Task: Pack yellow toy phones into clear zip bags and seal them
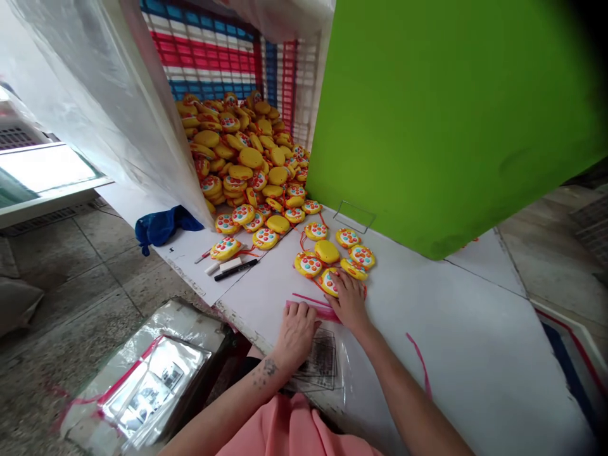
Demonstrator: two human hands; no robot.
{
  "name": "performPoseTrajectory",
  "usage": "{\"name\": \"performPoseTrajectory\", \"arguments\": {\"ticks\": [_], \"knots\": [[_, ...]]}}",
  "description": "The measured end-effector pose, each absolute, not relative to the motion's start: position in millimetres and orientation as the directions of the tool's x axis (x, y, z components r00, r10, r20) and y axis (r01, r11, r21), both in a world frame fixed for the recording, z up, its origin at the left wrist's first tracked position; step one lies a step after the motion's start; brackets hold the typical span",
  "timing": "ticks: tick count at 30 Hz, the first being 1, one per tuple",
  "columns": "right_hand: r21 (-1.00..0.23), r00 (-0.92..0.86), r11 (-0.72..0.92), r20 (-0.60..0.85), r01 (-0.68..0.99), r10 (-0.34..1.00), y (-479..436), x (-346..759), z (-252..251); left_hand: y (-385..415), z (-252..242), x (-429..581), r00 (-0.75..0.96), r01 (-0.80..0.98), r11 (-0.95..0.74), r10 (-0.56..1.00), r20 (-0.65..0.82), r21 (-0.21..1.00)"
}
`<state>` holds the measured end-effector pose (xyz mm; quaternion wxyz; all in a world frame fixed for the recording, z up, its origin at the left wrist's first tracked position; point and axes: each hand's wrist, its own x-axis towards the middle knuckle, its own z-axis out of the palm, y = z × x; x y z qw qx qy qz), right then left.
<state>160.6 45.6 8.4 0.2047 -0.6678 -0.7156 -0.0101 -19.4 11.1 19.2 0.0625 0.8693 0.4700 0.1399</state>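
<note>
My right hand (350, 299) reaches over a round yellow toy (329, 280) with coloured buttons, its fingers curled on the toy's near edge. My left hand (297, 330) rests with curled fingers on a clear plastic bag (323, 361) with black print, beside a pink strip (308, 303). Several more yellow toys (327, 251) lie in a small group just beyond the right hand. All of this sits on a white table (475, 354).
A big heap of the yellow toys (247, 152) fills the back left corner against clear plastic sheeting (109, 95). A black marker (236, 269) and a blue cloth (161, 226) lie left. A green board (451, 114) stands at the right. Stacked clear bags (142, 386) sit below left.
</note>
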Motion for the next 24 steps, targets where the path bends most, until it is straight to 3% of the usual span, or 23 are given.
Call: {"name": "performPoseTrajectory", "arguments": {"ticks": [7, 11, 13, 16, 19, 24], "knots": [[-0.383, 0.031, 0.114, 0.352, 0.917, 0.935, 28, 177, 8, 10, 10, -15, 0.481, 0.825, -0.523, 0.849, 0.219, 0.214], [-0.603, 0.143, 0.126, 0.378, 0.788, 0.914, 31, 184, 16, 7, 10, -17, 0.511, 0.784, -0.558, 0.829, 0.229, 0.272], [-0.784, 0.326, 0.029, 0.292, 0.621, 0.899, 31, 187, 22, 7, 11, -19, 0.533, 0.754, -0.578, 0.816, 0.223, 0.314], [-0.988, 0.505, -0.007, 0.074, 0.155, 0.86, 25, 186, 32, 7, 14, -21, 0.525, 0.722, -0.575, 0.817, 0.237, 0.385], [-0.981, 0.439, 0.098, 0.014, -0.169, 0.898, 12, 187, 44, 7, 15, -23, 0.49, 0.703, -0.55, 0.834, 0.254, 0.451], [-0.985, 0.111, -0.042, -0.061, -0.167, 0.992, -16, 196, 58, 5, 16, -24, 0.462, 0.679, -0.528, 0.847, 0.263, 0.51]]}}
